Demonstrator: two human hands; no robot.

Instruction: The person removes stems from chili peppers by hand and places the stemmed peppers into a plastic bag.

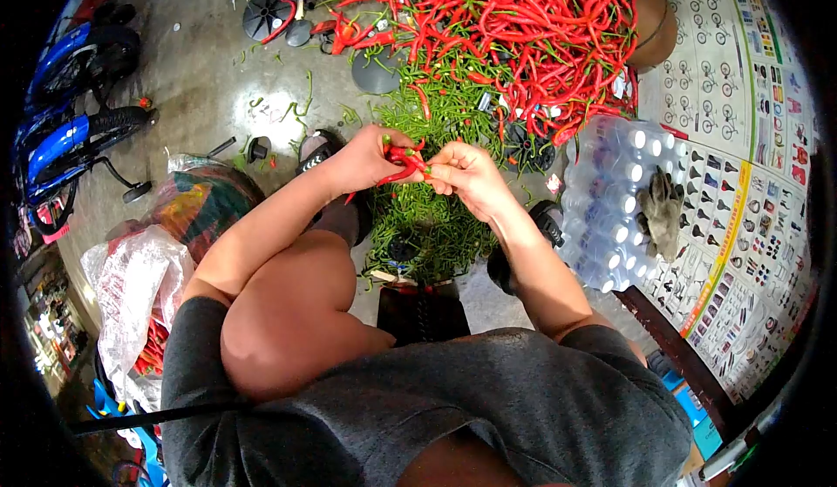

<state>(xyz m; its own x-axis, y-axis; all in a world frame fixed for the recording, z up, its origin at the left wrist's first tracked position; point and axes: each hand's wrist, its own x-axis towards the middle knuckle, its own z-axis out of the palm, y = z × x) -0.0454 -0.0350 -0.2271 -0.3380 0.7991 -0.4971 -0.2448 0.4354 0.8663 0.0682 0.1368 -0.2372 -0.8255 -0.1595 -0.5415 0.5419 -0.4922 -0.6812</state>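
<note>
Several red chili peppers (401,157) are gripped in my left hand (359,161), their ends sticking out between the fingers. My right hand (472,178) meets it at the front, thumb and forefinger pinched at the green stem end of one of those chilies. Below both hands lies a heap of green stems (417,230) between my feet. Just beyond, a large pile of red chilies (540,34) spreads over the floor, with green stems along its near edge.
To the right stand shrink-wrapped water bottles (602,199) with a grey glove (663,212) on top. A printed poster sheet (711,68) covers the right side. Plastic bags (139,269) and blue bicycle parts (65,147) are on the left. Black discs (268,12) lie farther back.
</note>
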